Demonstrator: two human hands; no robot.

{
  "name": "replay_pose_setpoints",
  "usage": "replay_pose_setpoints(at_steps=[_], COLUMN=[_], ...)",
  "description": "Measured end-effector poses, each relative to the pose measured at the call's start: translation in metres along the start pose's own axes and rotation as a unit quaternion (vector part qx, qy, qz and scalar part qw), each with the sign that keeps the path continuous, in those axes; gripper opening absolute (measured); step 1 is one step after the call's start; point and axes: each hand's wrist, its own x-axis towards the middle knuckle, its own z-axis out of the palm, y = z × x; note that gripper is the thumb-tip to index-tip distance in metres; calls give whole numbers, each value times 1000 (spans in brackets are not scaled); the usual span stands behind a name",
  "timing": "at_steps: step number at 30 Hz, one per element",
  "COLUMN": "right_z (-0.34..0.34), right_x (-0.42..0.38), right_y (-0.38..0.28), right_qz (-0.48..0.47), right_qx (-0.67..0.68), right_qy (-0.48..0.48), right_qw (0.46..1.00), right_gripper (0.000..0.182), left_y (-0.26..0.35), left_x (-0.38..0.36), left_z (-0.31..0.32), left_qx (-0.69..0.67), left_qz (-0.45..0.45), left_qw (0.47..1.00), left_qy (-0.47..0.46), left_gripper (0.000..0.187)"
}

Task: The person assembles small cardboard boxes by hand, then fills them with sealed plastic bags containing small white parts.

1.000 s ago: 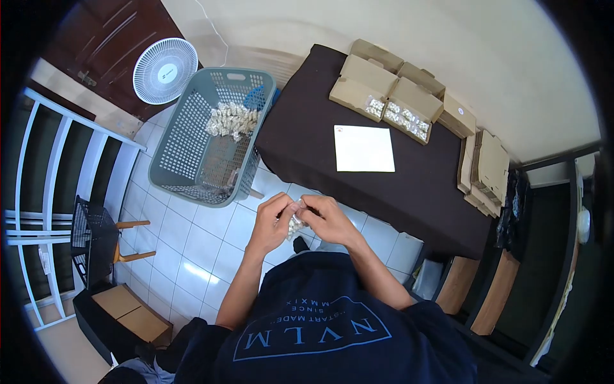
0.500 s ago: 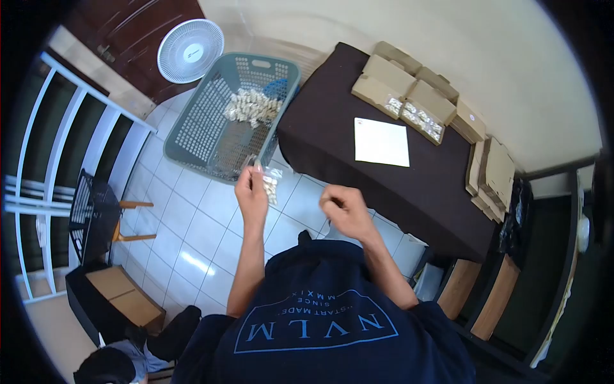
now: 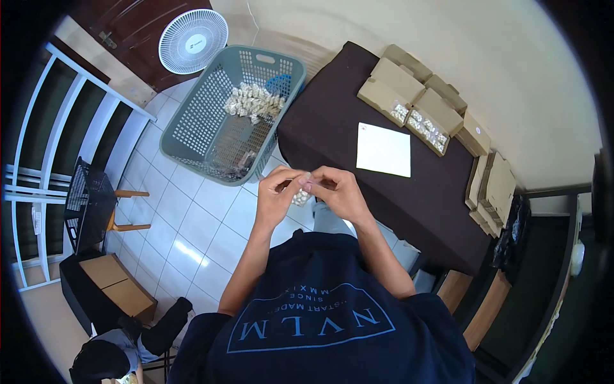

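Observation:
In front of my chest, my left hand (image 3: 276,197) and my right hand (image 3: 340,193) meet at the fingertips. Between them they pinch the top of a small clear plastic bag (image 3: 300,198) of pale, whitish pieces, which hangs below my fingers. Its upper edge is mostly hidden by my fingers. Ahead and to the left stands a grey-green plastic basket (image 3: 181,121) with a heap of similar pale packets (image 3: 253,102) in it.
A dark-covered table (image 3: 326,121) on the right bears a white sheet (image 3: 383,150), open cardboard boxes (image 3: 427,121) with small bags inside, and stacked flat boxes (image 3: 495,185). Behind the basket is a white fan (image 3: 194,42). Another person (image 3: 105,355) is at lower left, near a brown carton (image 3: 118,285).
My left hand has moved right with the bag, away from the basket's near edge. My right hand has come left to meet it and now pinches the bag's top too.

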Motion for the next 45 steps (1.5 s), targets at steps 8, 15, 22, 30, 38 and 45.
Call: replay_pose_setpoints(at_steps=[8,15,22,30,38,45], right_z=[-159,-295,-319,-317,-323,-314], right_x=[62,147,229,234,248,252], right_y=[56,129,178,193,190,163], right_qz=[15,135,159,42,93,152], right_qx=[47,-7,3,-569,-517,-518], right_qy=[226,382,337,282,149,116], right_qw=[973,914,928,771,837,834], right_gripper=[6,19,10,16,14,15], left_y=[-12,-10,-24,-69,-137,-312], left_x=[62,106,116,124,230,307], left_z=[-51,-116,-102,-73,-124,-212], left_qx=[58,97,110,103,62,176], left_qz=[-122,-181,-190,-313,-333,-466], left_qw=[989,949,926,910,921,857], left_qy=[65,239,308,249,190,133], left_gripper=[27,31,28,27,26,23])
